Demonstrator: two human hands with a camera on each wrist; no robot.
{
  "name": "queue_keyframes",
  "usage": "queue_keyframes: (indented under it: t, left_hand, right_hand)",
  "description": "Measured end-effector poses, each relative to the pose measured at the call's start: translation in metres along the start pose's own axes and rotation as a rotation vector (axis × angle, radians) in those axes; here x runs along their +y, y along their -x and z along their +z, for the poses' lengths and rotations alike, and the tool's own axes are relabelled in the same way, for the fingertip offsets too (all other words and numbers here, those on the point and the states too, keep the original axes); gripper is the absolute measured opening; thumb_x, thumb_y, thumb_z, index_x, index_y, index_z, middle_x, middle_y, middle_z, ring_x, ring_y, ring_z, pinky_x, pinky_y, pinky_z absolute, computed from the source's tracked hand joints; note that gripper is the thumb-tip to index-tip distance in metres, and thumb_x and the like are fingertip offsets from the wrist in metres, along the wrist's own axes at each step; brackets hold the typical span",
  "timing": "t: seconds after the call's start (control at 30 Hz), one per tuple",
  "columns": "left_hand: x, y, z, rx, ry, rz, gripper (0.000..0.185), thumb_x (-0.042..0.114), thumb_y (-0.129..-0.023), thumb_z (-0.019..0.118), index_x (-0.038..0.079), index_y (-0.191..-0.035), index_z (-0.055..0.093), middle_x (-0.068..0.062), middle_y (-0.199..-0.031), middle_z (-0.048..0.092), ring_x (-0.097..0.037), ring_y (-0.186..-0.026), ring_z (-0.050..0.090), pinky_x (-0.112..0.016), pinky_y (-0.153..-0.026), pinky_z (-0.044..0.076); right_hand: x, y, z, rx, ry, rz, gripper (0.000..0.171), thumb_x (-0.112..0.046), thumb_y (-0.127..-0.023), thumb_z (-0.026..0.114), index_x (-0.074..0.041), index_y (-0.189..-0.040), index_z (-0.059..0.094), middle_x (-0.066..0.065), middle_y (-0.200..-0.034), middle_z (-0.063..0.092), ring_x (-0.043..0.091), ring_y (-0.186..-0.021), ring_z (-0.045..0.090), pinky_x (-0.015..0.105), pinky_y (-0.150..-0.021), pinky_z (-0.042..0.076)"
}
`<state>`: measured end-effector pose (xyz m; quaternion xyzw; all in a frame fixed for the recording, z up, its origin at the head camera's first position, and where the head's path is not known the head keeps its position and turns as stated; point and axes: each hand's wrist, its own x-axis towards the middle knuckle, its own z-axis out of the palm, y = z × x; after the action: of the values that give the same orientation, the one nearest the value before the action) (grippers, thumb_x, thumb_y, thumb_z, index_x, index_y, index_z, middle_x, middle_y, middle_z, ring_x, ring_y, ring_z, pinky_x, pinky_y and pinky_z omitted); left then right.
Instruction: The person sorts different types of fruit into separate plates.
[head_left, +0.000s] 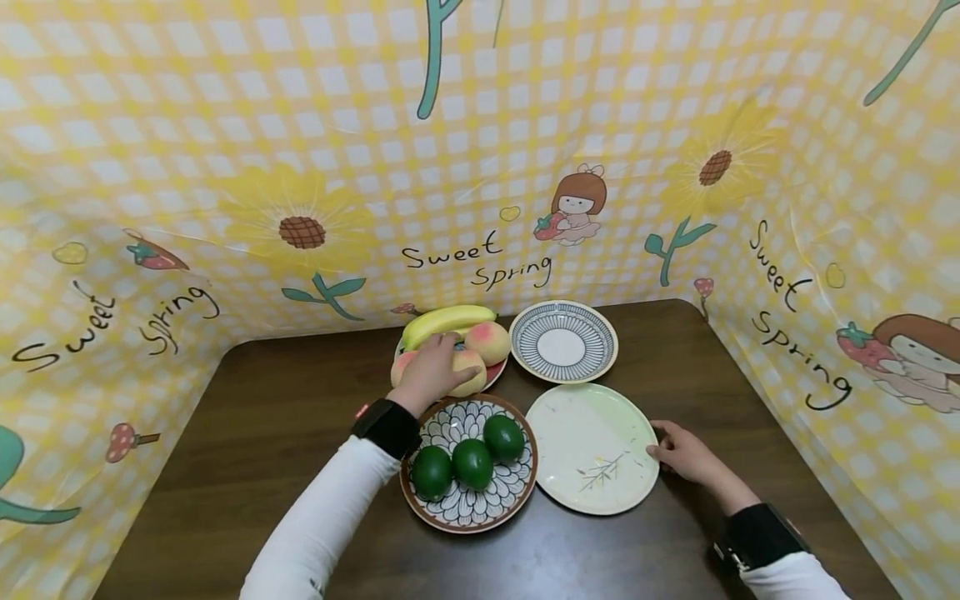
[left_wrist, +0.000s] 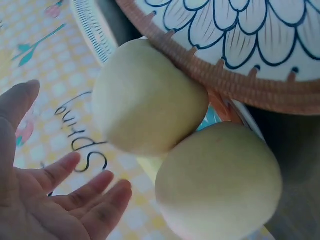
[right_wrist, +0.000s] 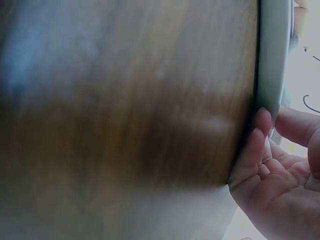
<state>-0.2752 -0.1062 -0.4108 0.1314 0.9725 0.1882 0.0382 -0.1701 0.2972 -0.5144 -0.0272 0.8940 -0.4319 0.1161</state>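
Note:
My left hand reaches over a red plate that holds three peaches and a banana. In the left wrist view that hand is spread, palm towards two pale peaches, with a gap between them. My right hand lies on the table at the right rim of a pale green plate. In the right wrist view its fingertips touch that plate's rim.
A brown-rimmed flower-patterned plate with three dark green fruits sits nearest me. A blue-striped plate lies at the back. The yellow checked backdrop walls the dark wooden table on three sides.

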Motion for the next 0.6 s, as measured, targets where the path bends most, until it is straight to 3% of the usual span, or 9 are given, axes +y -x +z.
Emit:
queue_keyframes:
  t: [0.17, 0.33, 0.5, 0.6]
  left_hand:
    - [0.008, -0.015, 0.010, -0.039, -0.087, -0.068, 0.077, 0.050, -0.094, 0.069, -0.002, -0.147, 0.048, -0.029, -0.141, 0.056, -0.043, -0.129, 0.056, -0.052, -0.100, 0.052]
    - [0.009, -0.029, 0.017, -0.081, -0.068, -0.109, 0.073, 0.049, -0.091, 0.071, -0.003, -0.140, 0.055, -0.023, -0.134, 0.064, -0.037, -0.122, 0.063, -0.048, -0.099, 0.054]
    - [0.007, -0.037, 0.026, -0.096, -0.049, -0.099, 0.068, 0.040, -0.083, 0.079, -0.005, -0.130, 0.060, -0.021, -0.126, 0.068, -0.033, -0.112, 0.066, -0.043, -0.096, 0.054]
    - [0.007, -0.039, 0.030, -0.091, -0.044, -0.092, 0.076, 0.035, -0.080, 0.083, -0.007, -0.136, 0.055, -0.025, -0.133, 0.064, -0.036, -0.121, 0.063, -0.044, -0.102, 0.052]
  right_hand:
    - [0.000, -0.001, 0.001, 0.014, 0.003, -0.003, 0.051, -0.004, -0.097, 0.061, 0.021, -0.136, 0.041, 0.006, -0.072, 0.055, 0.015, -0.062, 0.052, 0.027, -0.056, 0.045]
    - [0.001, -0.002, 0.002, 0.023, 0.014, -0.001, 0.050, -0.004, -0.097, 0.061, 0.020, -0.137, 0.042, 0.006, -0.072, 0.055, 0.015, -0.062, 0.051, 0.027, -0.056, 0.044]
    - [0.002, -0.002, 0.005, 0.033, 0.016, 0.002, 0.049, -0.003, -0.097, 0.062, 0.020, -0.137, 0.042, 0.006, -0.071, 0.055, 0.017, -0.062, 0.051, 0.028, -0.055, 0.044]
    - [0.002, -0.001, 0.005, 0.040, 0.020, 0.015, 0.049, -0.004, -0.097, 0.062, 0.019, -0.137, 0.043, 0.006, -0.071, 0.055, 0.017, -0.062, 0.051, 0.028, -0.055, 0.044]
